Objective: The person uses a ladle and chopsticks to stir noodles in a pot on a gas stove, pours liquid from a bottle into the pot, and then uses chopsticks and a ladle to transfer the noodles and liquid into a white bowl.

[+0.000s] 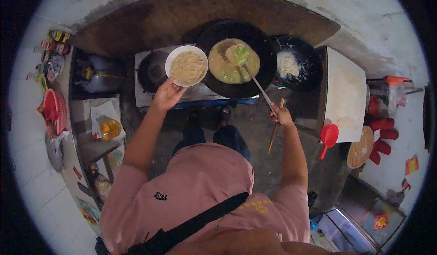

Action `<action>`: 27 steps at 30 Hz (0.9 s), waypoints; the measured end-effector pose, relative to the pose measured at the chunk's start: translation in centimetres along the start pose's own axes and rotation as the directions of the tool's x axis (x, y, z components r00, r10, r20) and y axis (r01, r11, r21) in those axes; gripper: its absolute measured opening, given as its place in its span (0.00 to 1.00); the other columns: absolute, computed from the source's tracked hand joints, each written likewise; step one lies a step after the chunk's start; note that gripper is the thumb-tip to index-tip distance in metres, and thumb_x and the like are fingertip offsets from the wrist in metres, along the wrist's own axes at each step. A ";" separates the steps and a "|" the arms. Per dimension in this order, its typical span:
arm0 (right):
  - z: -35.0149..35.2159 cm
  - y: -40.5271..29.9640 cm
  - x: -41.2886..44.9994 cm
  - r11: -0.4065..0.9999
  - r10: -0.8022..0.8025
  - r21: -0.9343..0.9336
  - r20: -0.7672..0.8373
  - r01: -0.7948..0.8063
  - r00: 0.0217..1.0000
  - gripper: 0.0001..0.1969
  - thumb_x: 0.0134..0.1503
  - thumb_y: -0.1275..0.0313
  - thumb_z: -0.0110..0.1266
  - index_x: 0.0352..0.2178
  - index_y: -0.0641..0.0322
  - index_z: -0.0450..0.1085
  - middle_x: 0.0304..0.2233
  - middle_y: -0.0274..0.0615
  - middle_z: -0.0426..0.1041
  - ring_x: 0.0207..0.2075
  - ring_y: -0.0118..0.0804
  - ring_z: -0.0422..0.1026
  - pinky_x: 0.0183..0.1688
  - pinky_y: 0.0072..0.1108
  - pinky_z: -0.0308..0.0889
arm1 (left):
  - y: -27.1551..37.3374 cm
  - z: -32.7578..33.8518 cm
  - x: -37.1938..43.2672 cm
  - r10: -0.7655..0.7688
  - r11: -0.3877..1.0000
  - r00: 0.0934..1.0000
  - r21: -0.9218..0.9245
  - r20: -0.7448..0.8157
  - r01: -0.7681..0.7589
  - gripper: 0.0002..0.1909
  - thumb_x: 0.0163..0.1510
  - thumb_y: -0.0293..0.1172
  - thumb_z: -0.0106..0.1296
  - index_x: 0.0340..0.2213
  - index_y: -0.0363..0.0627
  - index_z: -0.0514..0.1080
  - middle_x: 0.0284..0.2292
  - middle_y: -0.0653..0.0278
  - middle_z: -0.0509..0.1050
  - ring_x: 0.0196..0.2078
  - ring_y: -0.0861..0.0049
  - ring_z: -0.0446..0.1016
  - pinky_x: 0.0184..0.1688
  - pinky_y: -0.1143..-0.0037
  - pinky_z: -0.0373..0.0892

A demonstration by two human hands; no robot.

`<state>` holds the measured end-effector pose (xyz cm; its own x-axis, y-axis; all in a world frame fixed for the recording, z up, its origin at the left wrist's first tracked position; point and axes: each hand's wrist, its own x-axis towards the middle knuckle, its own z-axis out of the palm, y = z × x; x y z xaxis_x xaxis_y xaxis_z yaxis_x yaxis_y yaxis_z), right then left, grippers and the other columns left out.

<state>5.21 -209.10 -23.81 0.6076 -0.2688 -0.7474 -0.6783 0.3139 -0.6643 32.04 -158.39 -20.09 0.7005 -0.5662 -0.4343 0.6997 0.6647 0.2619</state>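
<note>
My left hand (170,94) holds a white bowl (168,63) from below at its near side. Pale broad noodles (188,67) fill much of it. Right beside the bowl, a large black wok (235,91) holds cloudy soup (218,73) with green leaf pieces. My right hand (282,115) grips the handle of a metal ladle (258,84). The ladle's head lies over the soup, filled with broth and a green leaf. A pair of wooden chopsticks (272,141) is held in the same hand, pointing down towards me.
Under the wok and bowl stands a gas stove (140,63) with a bare left burner. A smaller black wok (312,79) with whitish paste sits to the right. Beyond it are a white tabletop (344,98) and a red scoop (329,134). An oil bottle (110,130) stands left.
</note>
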 end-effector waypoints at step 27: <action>10.5 -17.1 -32.0 0.596 -0.514 -0.756 -0.101 0.270 0.852 0.17 0.64 0.66 0.67 0.50 0.66 0.80 0.31 0.40 0.83 0.29 0.29 0.78 0.35 0.24 0.73 | -7.7 -0.4 10.3 -0.272 0.954 0.962 0.123 -0.027 0.273 0.20 0.62 0.30 0.65 0.53 0.42 0.73 0.55 0.57 0.74 0.61 0.60 0.73 0.70 0.57 0.70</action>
<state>1.70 -196.33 11.56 0.8245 -0.4825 -0.2956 -0.5526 -0.5744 -0.6039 33.78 -169.14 -26.89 0.4796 -0.7122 -0.5125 0.8763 0.4192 0.2375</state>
